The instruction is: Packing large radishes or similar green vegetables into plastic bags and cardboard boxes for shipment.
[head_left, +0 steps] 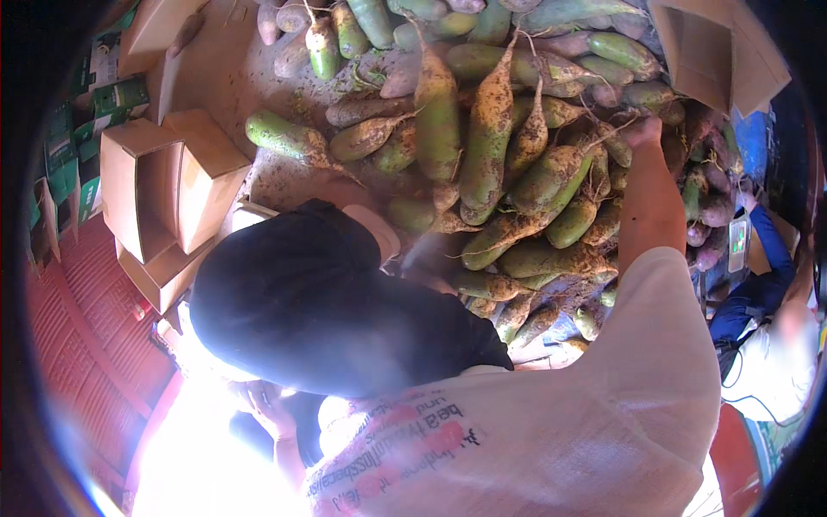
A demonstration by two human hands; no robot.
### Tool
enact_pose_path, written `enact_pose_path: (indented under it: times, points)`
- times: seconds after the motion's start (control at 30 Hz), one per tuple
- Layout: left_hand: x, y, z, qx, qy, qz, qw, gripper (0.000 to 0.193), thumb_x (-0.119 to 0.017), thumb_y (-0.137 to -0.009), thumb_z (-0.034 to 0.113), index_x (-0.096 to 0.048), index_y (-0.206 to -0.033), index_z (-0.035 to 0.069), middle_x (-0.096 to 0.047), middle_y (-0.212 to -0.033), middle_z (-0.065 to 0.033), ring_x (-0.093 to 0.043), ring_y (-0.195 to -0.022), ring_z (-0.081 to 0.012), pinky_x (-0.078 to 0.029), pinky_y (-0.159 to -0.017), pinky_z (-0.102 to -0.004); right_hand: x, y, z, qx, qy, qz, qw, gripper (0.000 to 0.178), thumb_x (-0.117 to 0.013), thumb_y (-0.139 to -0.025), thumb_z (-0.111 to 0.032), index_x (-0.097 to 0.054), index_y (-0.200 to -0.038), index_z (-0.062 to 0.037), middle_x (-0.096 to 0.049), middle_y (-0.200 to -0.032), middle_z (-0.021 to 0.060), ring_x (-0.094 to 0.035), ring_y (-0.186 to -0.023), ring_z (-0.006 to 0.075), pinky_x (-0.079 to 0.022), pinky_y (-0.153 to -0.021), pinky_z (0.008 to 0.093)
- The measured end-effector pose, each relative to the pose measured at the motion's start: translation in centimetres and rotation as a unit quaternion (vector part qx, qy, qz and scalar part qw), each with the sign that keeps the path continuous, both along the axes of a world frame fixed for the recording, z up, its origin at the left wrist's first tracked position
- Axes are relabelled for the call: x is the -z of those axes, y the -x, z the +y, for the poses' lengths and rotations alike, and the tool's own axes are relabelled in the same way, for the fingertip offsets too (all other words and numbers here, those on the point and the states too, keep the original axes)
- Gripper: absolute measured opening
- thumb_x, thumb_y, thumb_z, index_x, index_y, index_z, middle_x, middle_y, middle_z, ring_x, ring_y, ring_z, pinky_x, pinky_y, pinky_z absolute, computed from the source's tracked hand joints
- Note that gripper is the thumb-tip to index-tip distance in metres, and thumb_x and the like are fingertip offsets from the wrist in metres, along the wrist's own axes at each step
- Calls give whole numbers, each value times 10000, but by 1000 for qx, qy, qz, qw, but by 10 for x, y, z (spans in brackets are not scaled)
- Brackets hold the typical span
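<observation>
Soil-caked green radishes (488, 129) lie heaped from ctr to far right, w/ a co-worker's hand (644, 131) in among them, grip unclear to us. Nearer, that co-worker's dark cap (284, 302) and pale shirt (551, 431) block much of our view, w/ cardboard boxes (207, 185) at left. A bare hand (269, 412) at near left is glare-washed; we can't tell whose, or if it's spread or pinching.

The radishes (438, 121) are green, mottled with brown.

Harsh glare lower left, detail there likely lost; radishes (438, 121) softly lit; edges bent, corners black.
</observation>
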State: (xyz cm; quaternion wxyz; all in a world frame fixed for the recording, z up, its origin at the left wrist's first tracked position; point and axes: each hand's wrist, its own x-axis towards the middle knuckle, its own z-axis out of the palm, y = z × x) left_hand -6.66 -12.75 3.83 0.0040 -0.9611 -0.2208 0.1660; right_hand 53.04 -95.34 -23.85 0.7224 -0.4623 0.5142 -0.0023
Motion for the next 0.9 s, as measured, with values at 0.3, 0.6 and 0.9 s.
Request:
enact_pose_path:
  times: [0.3,0.6,0.9]
  points:
    - [-23,-22,-16,4,-24,-26,999,257,-469,-982,73,-537,-1216,-9,-519,-1267,-175,-397,-1297,-388,-347,-1072,-494,58,-24,3,-46,-64,67,995,227,-499,-960,-148,-595,-1146,-62,-629,-1090,165,-608,-944,348,-493,-951,531]
    - [-16,-2,-6,-71,42,-47,995,290,-533,-963,80,-537,-1234,-25,-500,-1336,-197,-427,-1258,-428,-371,-1031,-504,46,19,-26,-80,141,109,981,171,-488,-991,-146,-632,-1073,-101,-664,-896,80,-617,-714,252,-554,-695,446]
    - [-30,-9,-19,-98,89,-243,961,118,-565,-942,18,-648,-1013,-27,-615,-1104,-157,-557,-1061,-358,-451,-907,-441,-193,138,145,-247,103,-17,963,120,-549,-991,-159,-627,-1031,-77,-647,-817,27,-595,-683,173,-502,-640,330]
